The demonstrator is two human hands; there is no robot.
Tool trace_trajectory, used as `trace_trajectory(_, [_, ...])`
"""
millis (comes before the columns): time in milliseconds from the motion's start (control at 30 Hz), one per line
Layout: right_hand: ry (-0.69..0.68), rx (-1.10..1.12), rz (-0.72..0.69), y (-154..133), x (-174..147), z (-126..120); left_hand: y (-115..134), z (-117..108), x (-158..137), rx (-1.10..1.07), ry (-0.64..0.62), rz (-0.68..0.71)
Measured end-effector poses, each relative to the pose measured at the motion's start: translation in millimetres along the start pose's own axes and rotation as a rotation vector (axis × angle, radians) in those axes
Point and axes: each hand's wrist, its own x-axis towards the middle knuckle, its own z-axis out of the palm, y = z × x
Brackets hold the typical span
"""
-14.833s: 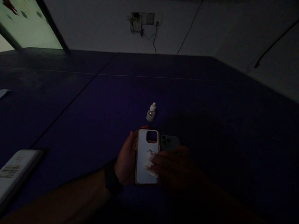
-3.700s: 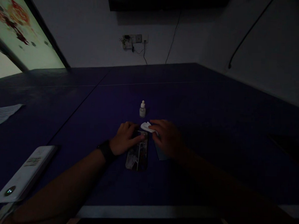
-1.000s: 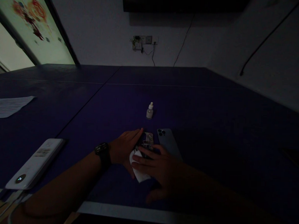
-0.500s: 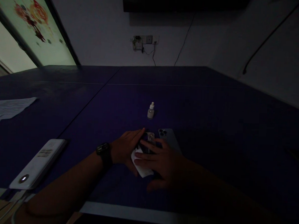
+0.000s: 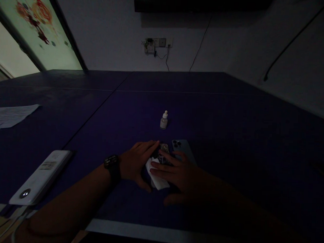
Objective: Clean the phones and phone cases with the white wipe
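A dark flat phone-sized object with a pale pattern at its far end lies on the table, mostly hidden under my hands. My left hand, a black watch on its wrist, rests along its left side with fingers stretched out and thumb spread away. My right hand lies over it, fingers extended and apart, pressing a white tissue against its surface. The right thumb stands off from the tissue. Just right of the patterned object is a blue-grey phone, its camera side up. A small dropper bottle stands upright beyond my hands.
On the left, a white power bank with a lit round display has cables at its near end. Printed papers lie farther left on the dark blue table. Wall sockets and a dark screen are behind. The room is dim.
My right hand and the tissue have shifted slightly right. More of the patterned surface shows between my hands. The bottle, phone and power bank stay put.
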Motion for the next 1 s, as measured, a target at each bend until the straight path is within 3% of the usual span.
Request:
trace_trajectory(200, [-0.012, -0.030, -0.030, 0.2, 3.8, 5.5, 0.1, 5.2, 0.6, 0.016, 0.056, -0.019])
trace_trajectory(433, [0.094, -0.159, 0.142, 19.4, -5.0, -6.2, -0.7, 4.8, -0.6, -0.005, 0.077, -0.004])
trace_trajectory(600, [-0.055, -0.036, -0.053, 17.2, -12.8, -13.2, 0.5, 3.5, -0.3, 0.011, 0.055, -0.068])
trace_trajectory(800, [0.033, -0.137, 0.118, 22.5, -12.0, -8.9, 2.2, 0.2, -0.3, 0.041, -0.002, -0.079])
trace_trajectory(1000, [-0.123, 0.060, -0.050, 8.2, -15.4, -11.6, 1.2, 0.0, -1.1, 0.070, -0.005, -0.136])
